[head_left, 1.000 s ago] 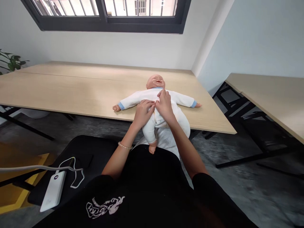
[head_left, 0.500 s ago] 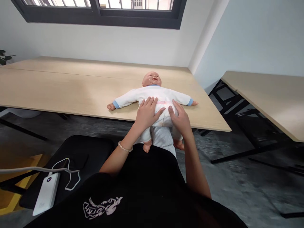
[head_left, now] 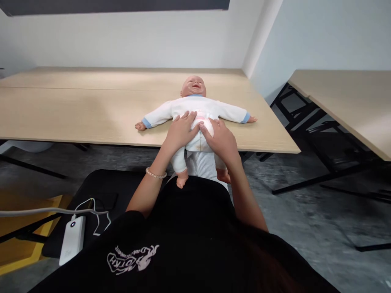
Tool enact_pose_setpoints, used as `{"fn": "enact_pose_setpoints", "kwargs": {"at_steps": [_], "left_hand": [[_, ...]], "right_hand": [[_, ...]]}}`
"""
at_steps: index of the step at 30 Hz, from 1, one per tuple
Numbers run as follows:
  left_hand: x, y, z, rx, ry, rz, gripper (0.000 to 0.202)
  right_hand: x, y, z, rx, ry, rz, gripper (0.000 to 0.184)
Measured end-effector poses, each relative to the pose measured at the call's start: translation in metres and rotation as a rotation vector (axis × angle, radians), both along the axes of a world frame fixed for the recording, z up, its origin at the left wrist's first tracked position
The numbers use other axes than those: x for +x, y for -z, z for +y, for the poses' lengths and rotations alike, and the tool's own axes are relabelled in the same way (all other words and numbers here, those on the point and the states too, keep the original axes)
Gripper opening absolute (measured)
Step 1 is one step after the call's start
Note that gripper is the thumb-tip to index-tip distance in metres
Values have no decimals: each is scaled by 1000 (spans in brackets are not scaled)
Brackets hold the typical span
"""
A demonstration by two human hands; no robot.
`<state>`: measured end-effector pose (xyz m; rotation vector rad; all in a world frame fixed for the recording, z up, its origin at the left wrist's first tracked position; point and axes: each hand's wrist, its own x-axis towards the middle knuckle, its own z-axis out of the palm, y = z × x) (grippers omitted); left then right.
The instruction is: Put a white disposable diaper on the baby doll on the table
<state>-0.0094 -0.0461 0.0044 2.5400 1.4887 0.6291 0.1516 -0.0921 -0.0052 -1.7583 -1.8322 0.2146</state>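
Note:
A baby doll in a white top with blue cuffs lies on its back at the table's front edge, arms spread wide. Its lower legs and bare feet hang over the edge, close to my body. Around its hips is a white diaper with a pink band at the waist. My left hand rests open on one side of the diaper front, fingers spread. On the other side lies my right hand, its thumb on the front and its fingers over the waist. Both palms hide the diaper's sides.
The doll lies on a light wooden table set against a wall. A second table with black folding legs stands to the right. At lower left, a white power bank with a cable lies on a black chair.
My right hand has moved inward over the diaper front, so the two thumbs are closer together. My left hand stays on the diaper. The view has tilted down.

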Motion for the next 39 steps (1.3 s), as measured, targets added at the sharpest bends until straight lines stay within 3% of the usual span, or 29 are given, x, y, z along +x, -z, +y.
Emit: {"fn": "enact_pose_setpoints", "kwargs": {"at_steps": [5,13,18,23,26,32,39], "left_hand": [[-11,9,8,-18,59,-73,59],[-24,17,0,44,156,-146,68],[-32,31,-11,98,138,-243,65],[-47,50,-14,153,132,-373,77],[-56,56,-13,144,55,-457,79],[-60,49,2,-101,-121,-698,71],[-69,33,31,-505,-156,-951,54]], "right_hand": [[-9,-3,-4,-35,30,-33,69],[2,24,-16,77,-117,127,73],[11,38,-23,170,-159,214,76],[24,50,-34,213,-217,296,74],[32,55,-38,211,-231,319,75],[34,49,-36,180,-210,418,76],[63,58,-3,128,81,878,61]]}}
